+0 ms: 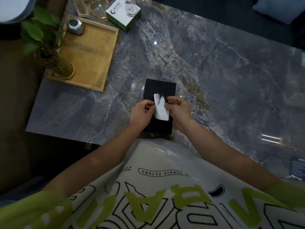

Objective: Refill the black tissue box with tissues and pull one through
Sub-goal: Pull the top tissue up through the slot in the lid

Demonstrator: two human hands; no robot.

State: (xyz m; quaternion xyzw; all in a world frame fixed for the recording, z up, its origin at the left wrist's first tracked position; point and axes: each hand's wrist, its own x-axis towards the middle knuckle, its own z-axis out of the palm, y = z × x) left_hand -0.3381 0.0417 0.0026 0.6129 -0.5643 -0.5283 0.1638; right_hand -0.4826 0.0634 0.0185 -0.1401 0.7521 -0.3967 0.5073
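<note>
Gleaming grey marble table [214,71]: black tissue box [158,86], protruding tissue [161,111], wooden tray [92,57].

Pretty dim all round, with small white glints of light on the glossy marble table [214,71]. Wide-angle lens bends the table edges, the corners go dark, and the shirt [156,195] up close looks soft.
</note>
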